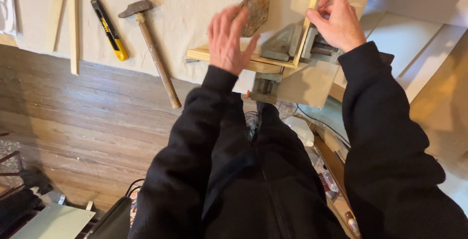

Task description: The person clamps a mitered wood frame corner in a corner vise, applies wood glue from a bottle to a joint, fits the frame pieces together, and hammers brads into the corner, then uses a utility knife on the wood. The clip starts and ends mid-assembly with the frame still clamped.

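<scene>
1. Head view, nearest first: our black sleeves (204, 171) reach forward over a wooden floor (87, 122) to the edge of a pale worktable (195, 5).
2. Our left hand (228, 39) hovers over the near wood strip (214, 55) with the fingers spread and blurred — it grips nothing that we can see.
3. Just right of it sits a grey metal corner clamp (282, 44) at the table's edge, holding that strip and a second thin wood strip (312, 5) that runs away from us, the two meeting at a right angle.
4. Our right hand (339, 19) rests on the clamp's right side, thumb and fingers pinched together on the upright strip where it enters the clamp.
5. Behind the left hand a rusty triangular metal plate (257, 5) lies on the table.
6. Farther left — well apart from the hands — lie a wooden-handled hammer (153, 49), a yellow and black utility knife (108, 27) and a long loose wood slat (73, 24).
</scene>
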